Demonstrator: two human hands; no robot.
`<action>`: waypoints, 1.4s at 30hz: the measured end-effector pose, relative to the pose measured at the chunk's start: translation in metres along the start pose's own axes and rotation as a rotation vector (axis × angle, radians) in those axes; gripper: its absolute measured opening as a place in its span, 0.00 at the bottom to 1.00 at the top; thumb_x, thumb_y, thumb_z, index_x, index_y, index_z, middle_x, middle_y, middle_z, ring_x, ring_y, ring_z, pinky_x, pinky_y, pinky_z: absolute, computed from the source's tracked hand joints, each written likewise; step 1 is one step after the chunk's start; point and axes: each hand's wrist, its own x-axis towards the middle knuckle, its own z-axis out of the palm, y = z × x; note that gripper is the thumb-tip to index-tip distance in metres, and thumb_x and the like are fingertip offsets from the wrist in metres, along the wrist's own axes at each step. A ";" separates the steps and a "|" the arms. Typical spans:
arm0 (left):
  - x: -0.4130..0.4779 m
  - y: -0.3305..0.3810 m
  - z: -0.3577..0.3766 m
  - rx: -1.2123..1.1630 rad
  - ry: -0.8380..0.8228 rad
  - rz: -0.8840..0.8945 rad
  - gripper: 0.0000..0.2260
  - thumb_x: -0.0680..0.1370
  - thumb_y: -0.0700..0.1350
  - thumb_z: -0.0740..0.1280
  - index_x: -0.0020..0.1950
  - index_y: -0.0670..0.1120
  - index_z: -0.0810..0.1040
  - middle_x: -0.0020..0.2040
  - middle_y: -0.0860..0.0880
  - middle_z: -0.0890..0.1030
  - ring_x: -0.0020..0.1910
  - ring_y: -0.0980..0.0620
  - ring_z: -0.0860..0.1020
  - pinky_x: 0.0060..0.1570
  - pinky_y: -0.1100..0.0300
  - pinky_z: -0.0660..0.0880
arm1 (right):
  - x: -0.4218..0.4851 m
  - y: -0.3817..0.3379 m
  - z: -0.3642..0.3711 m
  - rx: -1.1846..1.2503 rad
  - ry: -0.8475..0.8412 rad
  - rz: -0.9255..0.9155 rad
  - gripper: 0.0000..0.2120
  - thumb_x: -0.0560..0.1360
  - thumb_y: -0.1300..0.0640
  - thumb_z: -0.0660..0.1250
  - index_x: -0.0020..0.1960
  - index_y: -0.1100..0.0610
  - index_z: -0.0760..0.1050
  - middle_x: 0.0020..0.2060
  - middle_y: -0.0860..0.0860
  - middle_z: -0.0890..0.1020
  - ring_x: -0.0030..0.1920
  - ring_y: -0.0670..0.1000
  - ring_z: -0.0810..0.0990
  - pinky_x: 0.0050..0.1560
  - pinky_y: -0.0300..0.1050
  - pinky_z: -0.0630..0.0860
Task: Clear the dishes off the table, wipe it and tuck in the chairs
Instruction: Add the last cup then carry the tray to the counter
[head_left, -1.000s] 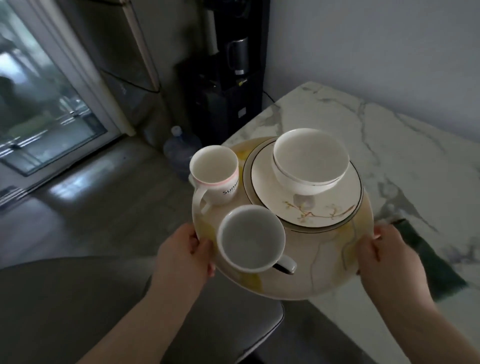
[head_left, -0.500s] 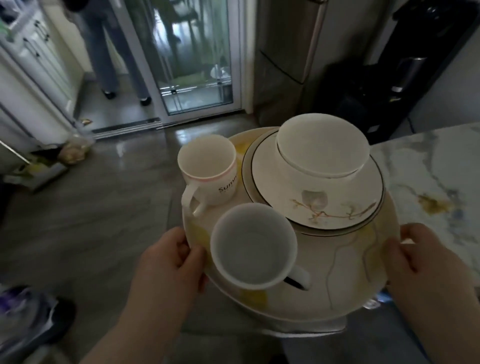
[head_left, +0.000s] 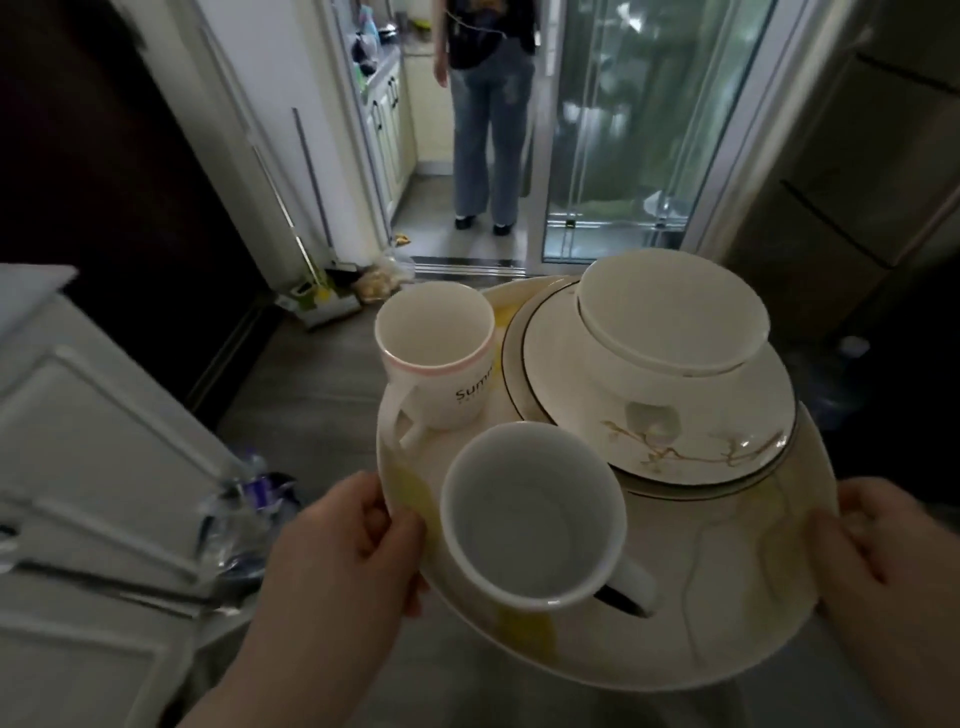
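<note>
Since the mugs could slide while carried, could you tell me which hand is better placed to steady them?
Probably the left hand: it grips the rim of the large plate beside the near mug, the lettered mug just beyond. The right hand holds the opposite rim.

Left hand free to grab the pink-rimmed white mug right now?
Probably not: left hand grips the rim of the large round cream tray, right hand the opposite rim. The pink-rimmed white mug stands close, unobstructed, but letting go risks tipping.

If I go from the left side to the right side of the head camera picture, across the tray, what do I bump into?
Left hand gripping the tray → mug with lettering → bowl → right hand.
</note>
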 end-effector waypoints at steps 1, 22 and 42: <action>-0.001 -0.014 -0.020 -0.003 0.034 -0.040 0.08 0.76 0.42 0.68 0.36 0.45 0.77 0.24 0.50 0.80 0.20 0.58 0.75 0.27 0.64 0.69 | -0.002 -0.021 0.014 0.003 -0.045 -0.041 0.06 0.77 0.59 0.61 0.41 0.55 0.71 0.27 0.51 0.82 0.30 0.53 0.80 0.31 0.47 0.71; 0.010 -0.188 -0.241 -0.098 0.877 -0.709 0.09 0.75 0.42 0.67 0.34 0.46 0.75 0.25 0.49 0.80 0.25 0.53 0.80 0.35 0.51 0.78 | 0.019 -0.376 0.306 -0.011 -0.615 -0.793 0.07 0.75 0.57 0.64 0.39 0.53 0.69 0.28 0.52 0.80 0.34 0.58 0.78 0.37 0.52 0.75; 0.127 -0.325 -0.451 -0.101 0.955 -0.716 0.08 0.76 0.40 0.63 0.38 0.45 0.78 0.26 0.47 0.81 0.25 0.48 0.79 0.28 0.51 0.75 | -0.023 -0.615 0.490 -0.003 -0.678 -0.921 0.04 0.77 0.54 0.60 0.43 0.51 0.70 0.34 0.52 0.80 0.35 0.56 0.79 0.36 0.58 0.80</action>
